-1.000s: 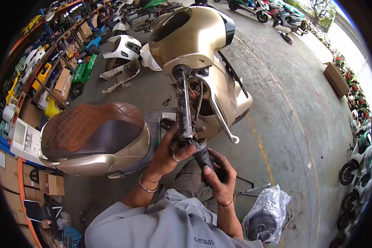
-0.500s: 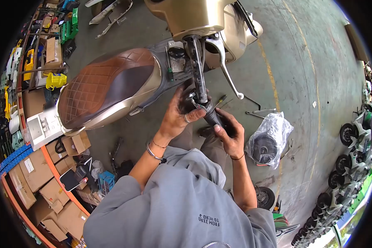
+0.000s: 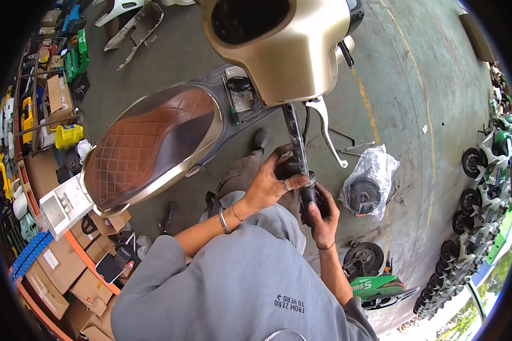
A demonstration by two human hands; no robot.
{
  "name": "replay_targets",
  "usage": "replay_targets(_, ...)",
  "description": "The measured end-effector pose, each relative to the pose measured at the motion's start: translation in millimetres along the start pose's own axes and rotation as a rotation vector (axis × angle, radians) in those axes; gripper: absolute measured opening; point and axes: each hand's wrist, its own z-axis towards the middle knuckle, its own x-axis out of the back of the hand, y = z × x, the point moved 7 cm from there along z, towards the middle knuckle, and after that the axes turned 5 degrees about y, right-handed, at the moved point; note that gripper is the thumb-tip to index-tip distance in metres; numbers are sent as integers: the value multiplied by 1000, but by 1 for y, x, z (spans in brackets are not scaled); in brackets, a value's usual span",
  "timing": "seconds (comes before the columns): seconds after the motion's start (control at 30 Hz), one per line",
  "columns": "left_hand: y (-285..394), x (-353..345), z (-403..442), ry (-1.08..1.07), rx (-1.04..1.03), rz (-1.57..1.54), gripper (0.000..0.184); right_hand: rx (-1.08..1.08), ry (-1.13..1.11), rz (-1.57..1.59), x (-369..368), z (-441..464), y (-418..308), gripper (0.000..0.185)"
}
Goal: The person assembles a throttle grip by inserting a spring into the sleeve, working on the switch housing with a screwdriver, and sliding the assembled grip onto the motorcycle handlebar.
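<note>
The gold scooter front (image 3: 293, 51) has a bare, scuffed handlebar tube (image 3: 296, 133) reaching down toward me. My left hand (image 3: 272, 181) is closed around a dark fitting at the tube's lower end, its thumb lying across the front. Just below it, my right hand (image 3: 324, 215) wraps the black handlebar grip (image 3: 308, 196), thumb on its near side. Fingers hide much of the fitting and grip. A silver brake lever (image 3: 325, 129) hangs to the right of the tube, apart from both hands.
The brown quilted seat (image 3: 142, 136) extends left. A plastic-wrapped wheel (image 3: 367, 190) lies on the floor at right, near a metal stand (image 3: 352, 146). Cardboard boxes (image 3: 57, 261) fill a rack at lower left. A green-panelled vehicle (image 3: 375, 287) is close behind my right arm.
The gold scooter front and handlebar have shifted right and down in view, exposing more of the front. Both hands have moved along with them, still around the fitting and grip.
</note>
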Motion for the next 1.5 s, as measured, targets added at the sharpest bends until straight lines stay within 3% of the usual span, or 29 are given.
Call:
replay_targets(0.07, 7, 2, 4, -51, 10, 66, 78, 40, -82, 16, 3, 14, -3, 56)
replay_targets(0.17, 12, -1, -1, -56, 15, -58, 80, 39, -3, -47, -2, 6, -9, 55)
replay_targets(0.2, 15, -3, -4, -70, -59, 4, 74, 81, 63, -78, -6, -1, -12, 55)
replay_targets(0.3, 2, -1, -7, -78, 180, -33, 65, 9, -20, 10, 0, 10, -3, 51)
replay_targets(0.43, 20, -1, 0, -31, 136, 129, 55, -5, 52, 62, -9, 11, -9, 45)
replay_targets(0.47, 21, -1, 2, -16, 143, 100, 52, 89, 97, -208, -12, 7, -18, 44)
replay_targets(0.6, 31, 1, 7, -39, 97, 197, 52, -45, -80, 104, -10, 29, -18, 47)
replay_targets(0.7, 46, 5, 11, 148, 15, 190, 50, -122, -148, 220, -19, 42, -22, 50)
replay_targets(0.83, 60, 13, 20, 154, 68, 48, 43, -31, -90, 80, -35, 57, -42, 50)
replay_targets(0.87, 65, 14, 24, 104, 16, 105, 51, -30, -109, 86, -40, 60, -45, 48)
replay_targets(0.97, 70, 22, 35, 102, 0, 77, 51, 22, -77, 64, -49, 70, -55, 43)
replay_targets(1.17, 71, 25, 47, 92, -54, -59, 49, 348, 124, -270, -65, 77, -83, 33)
replay_targets(1.27, 73, 25, 47, 67, -46, -45, 49, 301, 129, -363, -67, 81, -91, 31)
replay_targets(1.37, 71, 26, 46, 82, -53, -48, 41, 401, 161, -449, -66, 82, -99, 32)
replay_targets(1.43, 60, 48, 47, 126, -79, -2, 38, 342, 94, -395, -59, 87, -90, 39)
replay_targets(1.5, 51, 80, 32, 112, -36, 215, 38, 240, 79, -206, -37, 86, -72, 34)
